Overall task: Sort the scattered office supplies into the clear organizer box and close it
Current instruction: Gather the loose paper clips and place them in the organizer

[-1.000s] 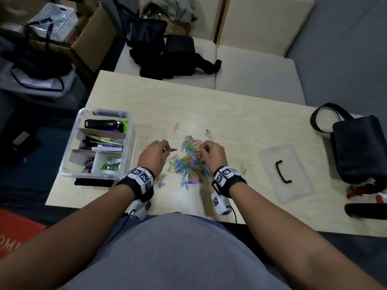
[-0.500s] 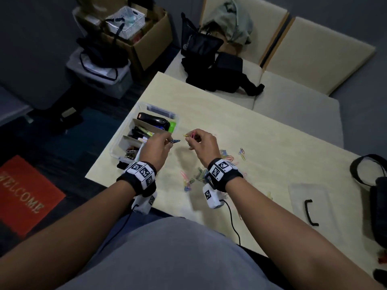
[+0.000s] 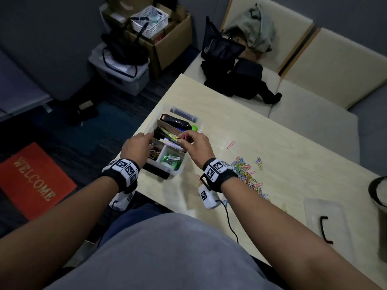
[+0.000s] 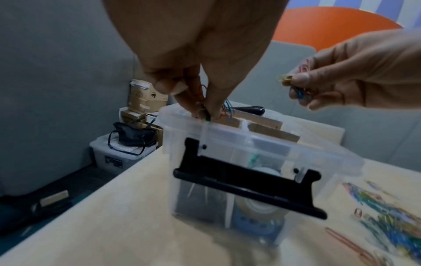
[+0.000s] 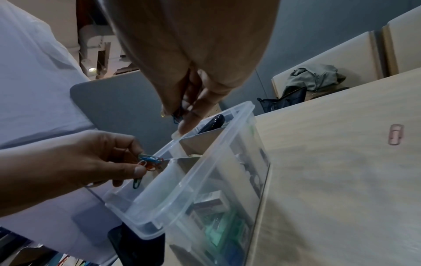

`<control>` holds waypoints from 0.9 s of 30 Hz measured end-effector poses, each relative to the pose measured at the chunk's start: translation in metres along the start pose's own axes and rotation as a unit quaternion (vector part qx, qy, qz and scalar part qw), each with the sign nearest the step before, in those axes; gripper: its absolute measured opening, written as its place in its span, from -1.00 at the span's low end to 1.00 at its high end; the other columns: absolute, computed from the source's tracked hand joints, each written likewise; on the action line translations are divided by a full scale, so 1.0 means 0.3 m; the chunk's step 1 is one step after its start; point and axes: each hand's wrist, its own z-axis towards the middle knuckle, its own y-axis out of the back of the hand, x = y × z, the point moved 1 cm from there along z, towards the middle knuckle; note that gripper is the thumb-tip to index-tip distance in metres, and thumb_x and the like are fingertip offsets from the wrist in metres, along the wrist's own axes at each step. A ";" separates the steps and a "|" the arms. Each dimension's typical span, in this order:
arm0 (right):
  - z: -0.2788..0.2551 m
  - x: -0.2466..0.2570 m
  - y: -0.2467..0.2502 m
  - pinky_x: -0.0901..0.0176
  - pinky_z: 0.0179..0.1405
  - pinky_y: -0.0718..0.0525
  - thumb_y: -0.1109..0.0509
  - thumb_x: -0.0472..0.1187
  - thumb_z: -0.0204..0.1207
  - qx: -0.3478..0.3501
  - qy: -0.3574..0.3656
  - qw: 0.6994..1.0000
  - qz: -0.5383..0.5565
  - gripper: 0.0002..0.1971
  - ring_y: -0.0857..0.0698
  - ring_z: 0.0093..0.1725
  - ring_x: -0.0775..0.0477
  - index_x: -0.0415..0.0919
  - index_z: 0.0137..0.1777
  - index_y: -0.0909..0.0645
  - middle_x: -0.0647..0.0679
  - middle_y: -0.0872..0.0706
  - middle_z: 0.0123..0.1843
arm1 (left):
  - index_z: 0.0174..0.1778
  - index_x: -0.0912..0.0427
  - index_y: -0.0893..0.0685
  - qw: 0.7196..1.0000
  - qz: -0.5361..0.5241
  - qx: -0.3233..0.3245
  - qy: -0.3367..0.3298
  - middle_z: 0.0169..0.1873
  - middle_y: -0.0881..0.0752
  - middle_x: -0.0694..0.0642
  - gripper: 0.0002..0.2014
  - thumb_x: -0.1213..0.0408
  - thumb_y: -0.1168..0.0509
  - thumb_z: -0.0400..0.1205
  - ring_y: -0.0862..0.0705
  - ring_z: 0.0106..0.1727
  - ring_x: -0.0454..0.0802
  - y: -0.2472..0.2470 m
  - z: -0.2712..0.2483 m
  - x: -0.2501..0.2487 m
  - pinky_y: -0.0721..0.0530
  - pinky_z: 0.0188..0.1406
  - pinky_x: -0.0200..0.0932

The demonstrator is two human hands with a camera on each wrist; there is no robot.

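We had both hands over the box (image 3: 189,170) at the surface's left edge, left hand (image 3: 137,147) and right hand (image 3: 196,146) each pinching clips. Clip pile (image 3: 247,174) remained right; lid (image 3: 326,222) off.

From my feed I see an orange welcome mat (image 3: 35,178) on the dark floor at left; beyond it a cardboard box (image 3: 169,36) holding a white mesh basket (image 3: 149,20); beside that, a lidded storage bin (image 3: 121,74) with a black strap bag (image 3: 123,51) on top; on the cream bench (image 3: 314,116) lie black bags (image 3: 232,78) and a grey-green garment (image 3: 253,28).
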 end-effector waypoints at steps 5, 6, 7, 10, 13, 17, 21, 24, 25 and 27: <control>0.019 0.036 -0.052 0.22 -0.33 -0.71 -0.46 -0.28 0.57 0.020 -0.001 0.999 -0.038 -0.94 -0.69 -0.33 0.00 -0.26 -0.02 -0.73 -0.13 -0.75 -0.24 | -0.04 0.17 -0.66 0.994 0.084 0.040 -0.054 -0.20 -0.75 0.22 -0.92 0.31 -0.37 0.57 -0.70 -0.14 0.29 0.013 0.017 -0.016 -0.54 -0.23 0.01; 0.023 0.039 -0.059 0.32 -0.35 -0.65 -0.46 -0.28 0.57 0.023 0.002 0.998 -0.050 -0.95 -0.68 -0.35 0.07 -0.23 -0.02 -0.73 -0.09 -0.75 -0.23 | -0.04 0.15 -0.66 0.993 0.093 0.049 -0.062 -0.21 -0.76 0.20 -0.92 0.30 -0.36 0.57 -0.71 -0.13 0.28 0.018 0.021 -0.020 -0.54 -0.23 -0.01; 0.026 0.044 -0.064 0.39 -0.36 -0.61 -0.46 -0.27 0.57 0.027 0.001 0.998 -0.057 -0.95 -0.67 -0.37 0.14 -0.21 -0.02 -0.73 -0.05 -0.75 -0.24 | -0.03 0.14 -0.66 0.991 0.100 0.058 -0.070 -0.21 -0.77 0.20 -0.91 0.30 -0.36 0.57 -0.72 -0.12 0.27 0.022 0.025 -0.023 -0.54 -0.23 -0.02; 0.036 0.053 -0.086 0.21 -0.27 -0.75 -0.45 -0.27 0.58 0.035 -0.007 0.998 -0.058 -0.95 -0.74 -0.35 0.10 -0.17 -0.01 -0.72 -0.01 -0.77 -0.22 | 0.06 0.13 -0.63 0.991 0.082 0.080 -0.067 -0.16 -0.76 0.24 -0.85 0.31 -0.33 0.59 -0.71 -0.09 0.29 0.034 0.035 -0.022 -0.54 -0.24 -0.03; 0.050 0.058 -0.113 0.14 -0.21 -0.77 -0.47 -0.24 0.57 0.037 -0.009 0.997 -0.071 -0.94 -0.76 -0.29 0.06 -0.15 0.00 -0.73 -0.01 -0.78 -0.20 | 0.04 0.11 -0.64 0.995 0.017 0.081 -0.049 -0.10 -0.73 0.22 -0.88 0.33 -0.30 0.60 -0.69 -0.08 0.29 0.046 0.053 -0.006 -0.60 -0.22 0.00; 0.067 0.081 -0.146 0.26 -0.21 -0.62 -0.48 -0.22 0.57 0.042 -0.005 0.994 -0.097 -0.92 -0.70 -0.20 0.07 -0.12 0.02 -0.74 -0.01 -0.79 -0.15 | 0.09 0.15 -0.62 0.999 -0.018 0.019 -0.037 0.02 -0.58 0.23 -0.81 0.43 -0.31 0.59 -0.63 -0.08 0.29 0.058 0.092 0.013 -0.61 -0.20 0.08; 0.080 0.107 -0.178 0.44 -0.35 -0.47 -0.46 -0.24 0.58 0.059 0.006 0.989 -0.133 -0.92 -0.67 -0.24 0.07 -0.19 0.01 -0.75 -0.05 -0.79 -0.14 | 0.29 0.23 -0.56 1.000 -0.004 0.002 -0.024 0.15 -0.56 0.31 -0.64 0.50 -0.31 0.58 -0.62 0.02 0.32 0.060 0.132 0.047 -0.60 -0.07 0.15; 0.090 0.119 -0.213 0.13 -0.15 -0.59 -0.46 -0.24 0.57 0.077 0.009 0.979 -0.187 -0.92 -0.71 -0.09 -0.11 -0.23 -0.01 -0.74 -0.14 -0.79 -0.08 | 0.32 0.22 -0.55 1.000 -0.017 0.019 -0.017 0.16 -0.61 0.30 -0.67 0.44 -0.28 0.62 -0.66 0.03 0.34 0.053 0.150 0.057 -0.61 -0.04 0.17; 0.093 0.121 -0.226 0.07 -0.11 -0.61 -0.44 -0.27 0.58 0.085 0.013 0.974 -0.209 -0.93 -0.71 -0.03 -0.19 -0.25 -0.02 -0.73 -0.18 -0.79 -0.07 | 0.32 0.22 -0.55 0.999 -0.022 0.023 -0.015 0.16 -0.62 0.30 -0.68 0.44 -0.27 0.63 -0.66 0.04 0.35 0.051 0.152 0.058 -0.61 -0.04 0.16; 0.098 0.123 -0.249 -0.01 -0.05 -0.60 -0.40 -0.35 0.56 0.111 0.021 0.960 -0.255 -0.93 -0.69 0.12 -0.30 -0.31 -0.02 -0.71 -0.27 -0.78 -0.02 | 0.31 0.21 -0.54 0.999 -0.028 0.025 -0.011 0.15 -0.62 0.30 -0.69 0.43 -0.26 0.64 -0.66 0.04 0.35 0.048 0.156 0.058 -0.59 -0.06 0.15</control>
